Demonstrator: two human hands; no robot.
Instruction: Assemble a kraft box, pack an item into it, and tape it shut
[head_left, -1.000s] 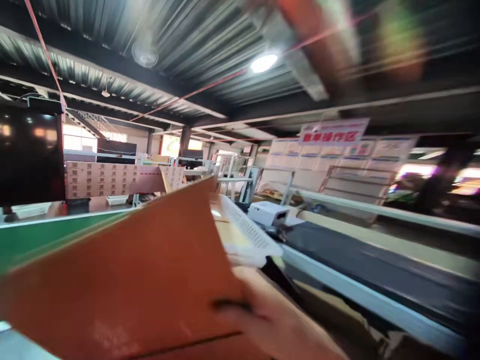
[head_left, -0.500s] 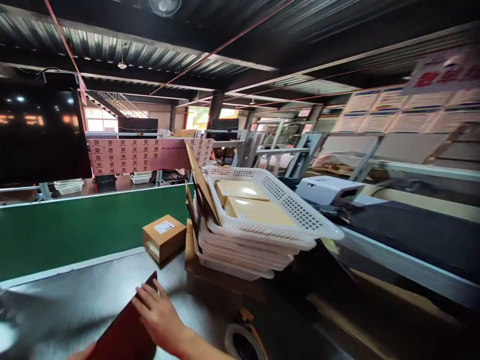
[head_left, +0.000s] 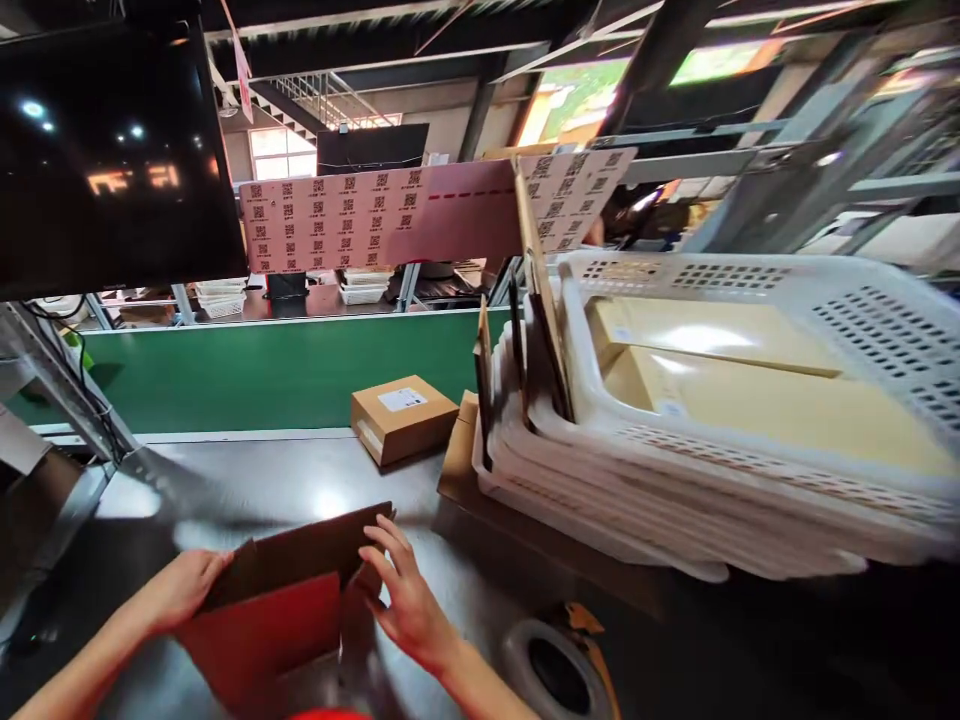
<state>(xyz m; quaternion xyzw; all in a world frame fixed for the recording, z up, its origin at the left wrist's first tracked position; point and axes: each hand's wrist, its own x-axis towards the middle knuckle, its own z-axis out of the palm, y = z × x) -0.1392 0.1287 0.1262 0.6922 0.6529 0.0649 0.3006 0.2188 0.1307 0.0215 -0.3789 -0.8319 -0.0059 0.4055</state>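
An unfolded cardboard box (head_left: 270, 620), brown with a reddish front panel, is held upright over the dark table between my two hands. My left hand (head_left: 184, 588) has its fingers closed on the box's left edge. At the far right corner, my right hand (head_left: 409, 600) curves its fingers around a side flap, thumb on the near side. The box is open and its lower part is cut off by the frame. A roll of clear tape (head_left: 517, 655) on an orange dispenser lies to the right of my right hand.
A closed carton (head_left: 405, 420) with a white label sits at the table's back. To the right stand stacked white plastic baskets (head_left: 675, 465), the top one holding yellowish packages (head_left: 780, 410). Flat cardboard (head_left: 541, 300) leans against the stack. A green partition (head_left: 225, 375) and black monitor (head_left: 112, 160) are behind.
The view has turned right-to-left and closer to the table, so the baskets appear larger. The cardboard, earlier seen as a flat dark panel, now stands spread into a box shape with both hands visible.
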